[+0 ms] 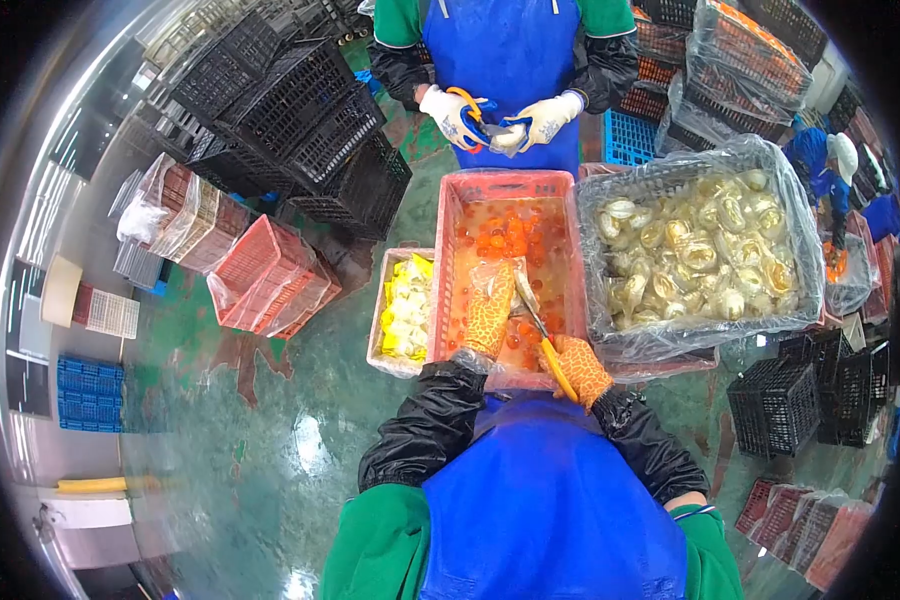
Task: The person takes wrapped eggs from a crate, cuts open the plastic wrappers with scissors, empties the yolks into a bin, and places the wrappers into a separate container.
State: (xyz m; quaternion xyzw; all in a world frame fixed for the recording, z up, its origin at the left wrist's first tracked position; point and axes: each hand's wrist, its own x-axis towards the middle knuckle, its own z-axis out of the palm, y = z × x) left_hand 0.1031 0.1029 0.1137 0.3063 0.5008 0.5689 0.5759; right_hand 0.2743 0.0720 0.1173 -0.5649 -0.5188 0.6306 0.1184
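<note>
My left hand [491, 308], in an orange patterned glove, is over the pink crate [451, 215] of cloudy liquid. Its fingertips are beside the tip of a yellow-handled metal tool [558, 370]; whether they pinch anything is unclear. My right hand [581, 371], gloved alike, is closed around that tool's handle, its blade slanting up and left over the liquid. Round orange-red pieces [502, 236] float in the crate, clustered toward its far half. To the right stands a plastic-lined crate [815, 250] heaped with pale, shell-like oval pieces [698, 250].
Left of the pink crate is a white bin [378, 335] with yellow-and-white packets [406, 305]. Opposite me, a person in a blue apron [502, 60] holds an orange-handled tool and a pale piece. Black crates [300, 120] and red crates [270, 275] stand on the wet green floor [270, 430].
</note>
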